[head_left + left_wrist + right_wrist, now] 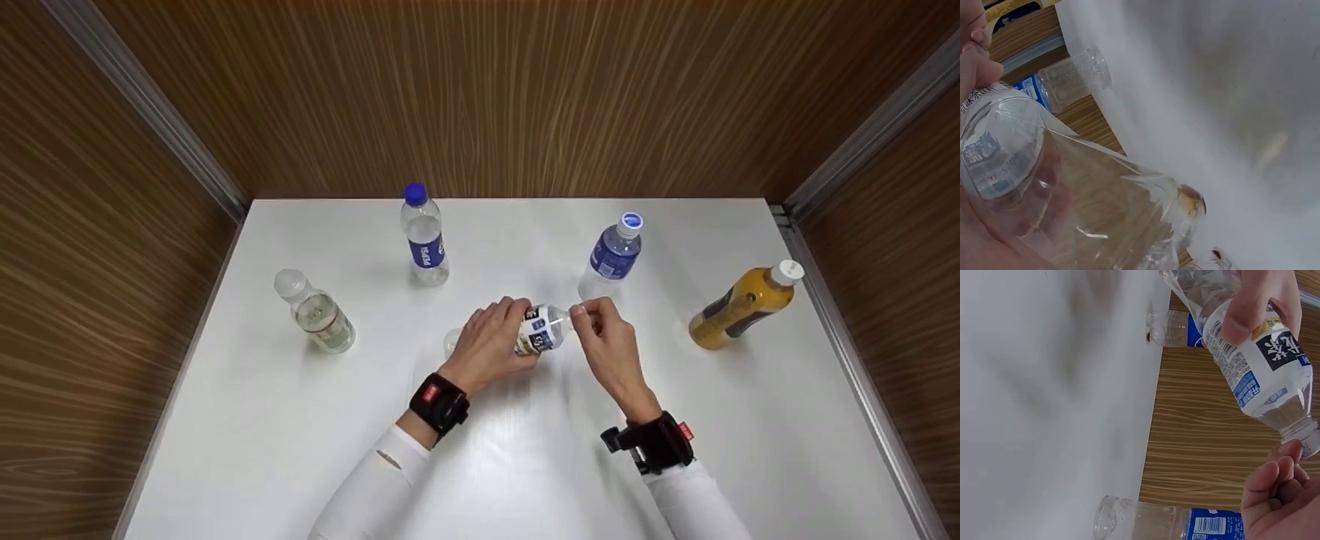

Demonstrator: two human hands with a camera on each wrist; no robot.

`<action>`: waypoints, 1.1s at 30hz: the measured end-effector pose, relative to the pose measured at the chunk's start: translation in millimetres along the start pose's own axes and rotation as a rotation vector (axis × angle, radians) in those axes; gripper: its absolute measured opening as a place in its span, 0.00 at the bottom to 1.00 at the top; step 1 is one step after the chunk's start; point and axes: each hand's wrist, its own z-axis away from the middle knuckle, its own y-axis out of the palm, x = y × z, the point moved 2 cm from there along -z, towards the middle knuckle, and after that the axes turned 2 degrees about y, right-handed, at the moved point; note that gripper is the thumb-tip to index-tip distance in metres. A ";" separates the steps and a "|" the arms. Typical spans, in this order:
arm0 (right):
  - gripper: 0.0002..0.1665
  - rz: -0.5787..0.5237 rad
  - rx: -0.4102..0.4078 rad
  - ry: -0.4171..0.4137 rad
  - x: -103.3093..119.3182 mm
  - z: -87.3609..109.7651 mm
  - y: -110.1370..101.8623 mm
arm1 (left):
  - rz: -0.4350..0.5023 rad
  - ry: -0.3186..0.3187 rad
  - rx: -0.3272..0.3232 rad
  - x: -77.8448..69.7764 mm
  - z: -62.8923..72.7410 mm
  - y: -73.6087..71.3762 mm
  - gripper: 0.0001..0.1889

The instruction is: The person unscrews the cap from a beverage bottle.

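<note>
My left hand grips a clear plastic tea bottle around its body. The bottle lies tilted, neck to the right, above the white table. In the right wrist view its white label carries black and blue print, and a whitish bottle cap sits at the neck. With thumb and curled fingers, my right hand pinches that cap. The bottle's clear base shows up close in the left wrist view. Left palm and fingers hide part of the label.
Around the white table stand a bottle with a blue cap, a blue-labelled bottle with a white cap, an orange drink bottle at right and a clear bottle with a whitish cap at left. Wood-grain panels enclose it.
</note>
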 end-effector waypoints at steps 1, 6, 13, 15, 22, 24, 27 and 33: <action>0.12 -0.005 0.006 -0.004 0.5 -0.1 0.6 | 0.003 -0.005 0.007 0.2 0.1 0.6 0.40; 0.13 0.034 -0.003 -0.021 1.3 -1.4 2.5 | 0.015 -0.010 0.012 0.5 0.3 3.2 0.43; 0.10 0.044 -0.033 -0.127 2.6 -2.4 1.9 | 0.017 0.017 -0.022 1.0 -0.2 4.2 0.35; 0.09 0.036 -0.032 -0.166 3.6 -2.2 1.8 | 0.055 0.012 -0.012 1.1 -0.5 3.5 0.35; 0.06 0.020 -0.033 -0.241 4.9 -2.3 1.7 | 0.152 -0.017 0.034 2.4 -1.4 1.5 0.34; 0.05 0.014 -0.032 -0.254 4.8 -2.1 1.7 | 0.172 -0.019 0.044 2.5 -1.6 0.7 0.34; 0.04 0.006 -0.022 -0.267 4.9 -2.4 1.4 | 0.196 -0.022 0.061 2.7 -2.0 -0.2 0.35; 0.03 -0.005 -0.009 -0.301 4.0 -3.2 0.1 | 0.232 -0.030 0.088 4.1 -3.3 -1.1 0.35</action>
